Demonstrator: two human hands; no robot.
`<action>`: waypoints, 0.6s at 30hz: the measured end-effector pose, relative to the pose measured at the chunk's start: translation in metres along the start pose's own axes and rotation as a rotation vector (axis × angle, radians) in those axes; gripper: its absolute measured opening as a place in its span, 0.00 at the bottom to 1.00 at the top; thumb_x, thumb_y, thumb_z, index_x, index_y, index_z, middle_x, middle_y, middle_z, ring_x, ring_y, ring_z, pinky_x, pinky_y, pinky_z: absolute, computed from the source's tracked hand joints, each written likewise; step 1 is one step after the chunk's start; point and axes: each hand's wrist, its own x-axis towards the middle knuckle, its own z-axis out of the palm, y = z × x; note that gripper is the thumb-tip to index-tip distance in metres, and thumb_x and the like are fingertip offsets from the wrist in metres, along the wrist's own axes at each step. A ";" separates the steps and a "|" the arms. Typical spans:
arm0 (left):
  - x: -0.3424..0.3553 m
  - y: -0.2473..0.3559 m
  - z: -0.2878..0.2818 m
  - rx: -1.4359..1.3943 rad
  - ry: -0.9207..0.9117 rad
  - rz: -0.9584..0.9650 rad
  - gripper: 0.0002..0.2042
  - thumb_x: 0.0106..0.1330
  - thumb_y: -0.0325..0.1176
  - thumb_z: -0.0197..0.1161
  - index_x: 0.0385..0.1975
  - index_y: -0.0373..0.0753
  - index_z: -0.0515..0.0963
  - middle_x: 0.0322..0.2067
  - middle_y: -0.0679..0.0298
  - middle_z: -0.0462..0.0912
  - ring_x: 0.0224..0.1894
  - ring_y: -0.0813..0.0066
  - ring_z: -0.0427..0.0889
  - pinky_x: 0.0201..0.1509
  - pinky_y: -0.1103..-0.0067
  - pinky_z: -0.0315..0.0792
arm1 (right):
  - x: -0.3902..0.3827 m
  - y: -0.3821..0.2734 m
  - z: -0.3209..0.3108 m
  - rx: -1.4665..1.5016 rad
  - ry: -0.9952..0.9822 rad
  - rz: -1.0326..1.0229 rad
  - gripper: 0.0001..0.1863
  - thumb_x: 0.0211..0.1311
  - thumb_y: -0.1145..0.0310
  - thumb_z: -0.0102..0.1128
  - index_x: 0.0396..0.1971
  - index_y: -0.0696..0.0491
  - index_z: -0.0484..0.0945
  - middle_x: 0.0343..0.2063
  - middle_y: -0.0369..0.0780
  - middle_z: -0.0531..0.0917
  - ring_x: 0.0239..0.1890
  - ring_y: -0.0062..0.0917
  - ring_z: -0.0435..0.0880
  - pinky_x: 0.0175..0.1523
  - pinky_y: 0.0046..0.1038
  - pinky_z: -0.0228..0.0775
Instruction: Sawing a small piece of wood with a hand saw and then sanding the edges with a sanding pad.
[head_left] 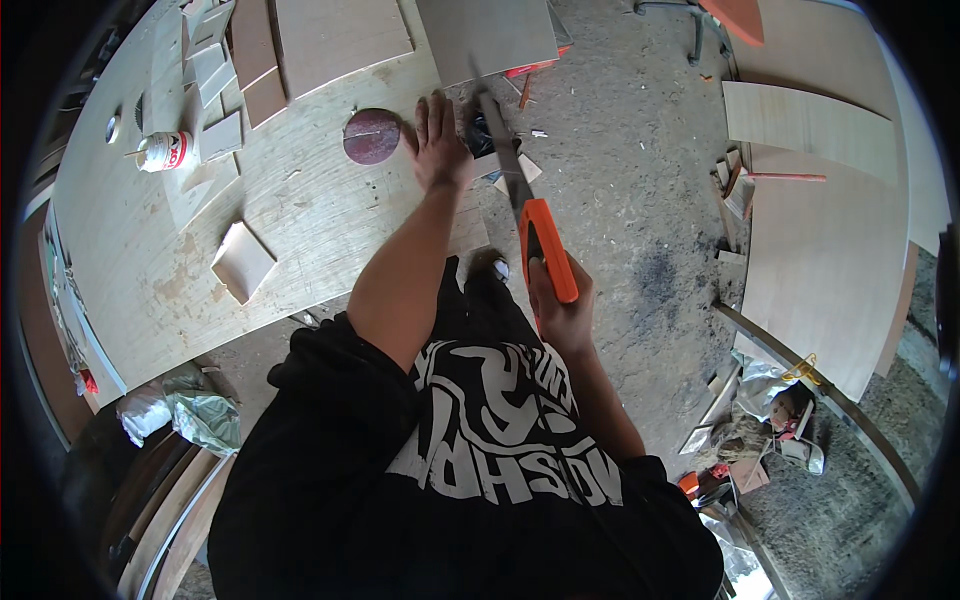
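Note:
My right hand (562,310) is closed around the orange handle of a handsaw (540,235). Its long blade points away from me, just past the right edge of the wooden worktable (330,235). My left hand (440,148) lies flat near that edge, fingers stretched out, close to the blade but apart from it. Whether a thin piece lies beneath the palm, I cannot tell. A round dark-red disc (372,136) with a pale line across it sits on the table just left of my left hand.
A white glue bottle (163,151), a small wooden piece (243,262) and several thin boards (345,45) lie on the table. Scraps litter the concrete floor (620,170). Large plywood sheets (830,270) stand at right, near a long bar (840,400).

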 end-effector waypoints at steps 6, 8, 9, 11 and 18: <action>0.001 0.003 -0.006 0.017 -0.026 -0.022 0.27 0.67 0.38 0.44 0.68 0.50 0.56 0.71 0.71 0.47 0.74 0.71 0.40 0.74 0.59 0.28 | 0.001 -0.006 -0.004 -0.031 -0.071 0.096 0.07 0.61 0.74 0.56 0.31 0.64 0.74 0.19 0.40 0.74 0.22 0.17 0.69 0.28 0.24 0.64; -0.001 0.006 -0.007 -0.057 -0.057 -0.071 0.33 0.57 0.25 0.47 0.67 0.51 0.57 0.71 0.70 0.50 0.74 0.70 0.42 0.74 0.58 0.31 | 0.000 -0.006 0.001 -0.029 -0.065 0.124 0.08 0.61 0.73 0.58 0.31 0.64 0.74 0.19 0.40 0.74 0.22 0.17 0.69 0.28 0.24 0.64; -0.001 0.006 -0.007 -0.056 -0.058 -0.075 0.33 0.57 0.25 0.47 0.67 0.51 0.57 0.71 0.70 0.50 0.74 0.70 0.42 0.74 0.58 0.31 | -0.001 -0.006 0.002 -0.031 -0.069 0.126 0.08 0.61 0.73 0.58 0.31 0.64 0.74 0.19 0.40 0.74 0.22 0.17 0.69 0.28 0.24 0.64; 0.000 0.005 -0.007 -0.059 -0.035 -0.043 0.33 0.57 0.25 0.48 0.67 0.50 0.56 0.71 0.70 0.49 0.74 0.71 0.42 0.74 0.58 0.30 | -0.006 -0.006 0.002 -0.023 -0.058 0.161 0.08 0.61 0.73 0.58 0.31 0.63 0.74 0.19 0.39 0.74 0.22 0.16 0.69 0.27 0.24 0.63; 0.000 -0.001 -0.004 -0.024 -0.068 -0.037 0.29 0.64 0.42 0.49 0.67 0.49 0.56 0.71 0.69 0.48 0.74 0.69 0.39 0.74 0.57 0.27 | -0.025 -0.038 -0.006 -0.077 -0.120 0.207 0.08 0.62 0.72 0.57 0.28 0.62 0.73 0.18 0.39 0.74 0.21 0.15 0.69 0.25 0.24 0.62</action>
